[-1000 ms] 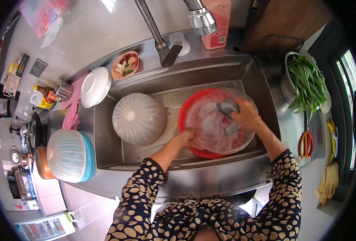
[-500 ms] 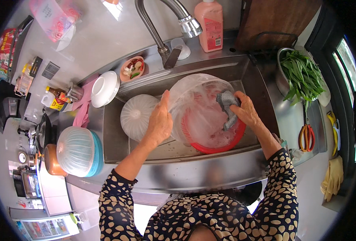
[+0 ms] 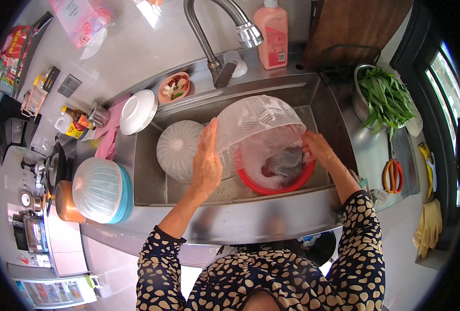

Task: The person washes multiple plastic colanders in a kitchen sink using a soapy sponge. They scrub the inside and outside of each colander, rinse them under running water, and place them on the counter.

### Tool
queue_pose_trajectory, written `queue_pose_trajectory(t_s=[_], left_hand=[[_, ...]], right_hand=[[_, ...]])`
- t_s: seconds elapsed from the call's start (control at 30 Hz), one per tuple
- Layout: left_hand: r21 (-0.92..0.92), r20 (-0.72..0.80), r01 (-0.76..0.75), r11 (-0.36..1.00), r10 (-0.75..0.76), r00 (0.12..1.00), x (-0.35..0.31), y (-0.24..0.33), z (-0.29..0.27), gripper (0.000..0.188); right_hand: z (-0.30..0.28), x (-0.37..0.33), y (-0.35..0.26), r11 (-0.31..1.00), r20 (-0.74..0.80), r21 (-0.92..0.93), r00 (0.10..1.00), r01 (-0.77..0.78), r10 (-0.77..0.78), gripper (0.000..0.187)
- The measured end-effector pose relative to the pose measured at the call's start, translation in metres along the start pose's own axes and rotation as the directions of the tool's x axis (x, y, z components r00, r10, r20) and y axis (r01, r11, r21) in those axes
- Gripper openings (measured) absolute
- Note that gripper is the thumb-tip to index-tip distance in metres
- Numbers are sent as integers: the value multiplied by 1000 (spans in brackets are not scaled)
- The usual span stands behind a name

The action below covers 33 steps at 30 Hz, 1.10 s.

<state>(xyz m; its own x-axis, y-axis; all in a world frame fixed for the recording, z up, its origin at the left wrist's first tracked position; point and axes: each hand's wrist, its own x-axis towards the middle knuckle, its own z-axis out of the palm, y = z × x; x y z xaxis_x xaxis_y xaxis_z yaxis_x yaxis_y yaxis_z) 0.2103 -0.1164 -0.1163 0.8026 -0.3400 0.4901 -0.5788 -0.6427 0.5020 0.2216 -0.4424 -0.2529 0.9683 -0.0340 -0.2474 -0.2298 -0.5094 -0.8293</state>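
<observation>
At the frame's centre the left hand [image 3: 206, 160] grips the rim of a clear plastic colander [image 3: 258, 127], tilted over a red basin [image 3: 276, 181]. The right hand [image 3: 318, 149] presses a grey scrubbing pad [image 3: 287, 163] inside it. The colander looks light, stiff and slippery when wet, best held at the rim.

Steel sink [image 3: 323, 103] with red basin [image 3: 271, 184]

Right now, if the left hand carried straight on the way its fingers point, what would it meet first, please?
The left hand already rests on the translucent white plastic colander; its fingers point toward the sink's back wall, probably met next, though depth is unclear.
</observation>
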Motion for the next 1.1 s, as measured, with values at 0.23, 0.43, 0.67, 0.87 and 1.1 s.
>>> queue_pose_trajectory(t_s=[0.23, 0.43, 0.67, 0.87, 1.1], left_hand=[[-34, -3, -150, 988, 150, 989, -10, -3, -5, 67], [-266, 297, -42, 963, 123, 947, -27, 1, -13, 94], [-613, 304, 304, 730, -137, 943, -35, -31, -15, 117], [-455, 232, 211, 865, -113, 966, -49, -71, -92, 133], [-131, 218, 202, 971, -170, 961, -74, -143, -131, 133]], right_hand=[[-20, -25, -86, 446, 264, 872, 961, -200, -84, 48], [-10, -29, -68, 302, 127, 949, 986, -88, -110, 42], [14, -62, -106, 408, 61, 913, 975, 33, -214, 44], [78, -41, -136, 440, 83, 882, 862, 170, -499, 62], [159, 9, -166, 732, 248, 661, 874, 163, -418, 86]])
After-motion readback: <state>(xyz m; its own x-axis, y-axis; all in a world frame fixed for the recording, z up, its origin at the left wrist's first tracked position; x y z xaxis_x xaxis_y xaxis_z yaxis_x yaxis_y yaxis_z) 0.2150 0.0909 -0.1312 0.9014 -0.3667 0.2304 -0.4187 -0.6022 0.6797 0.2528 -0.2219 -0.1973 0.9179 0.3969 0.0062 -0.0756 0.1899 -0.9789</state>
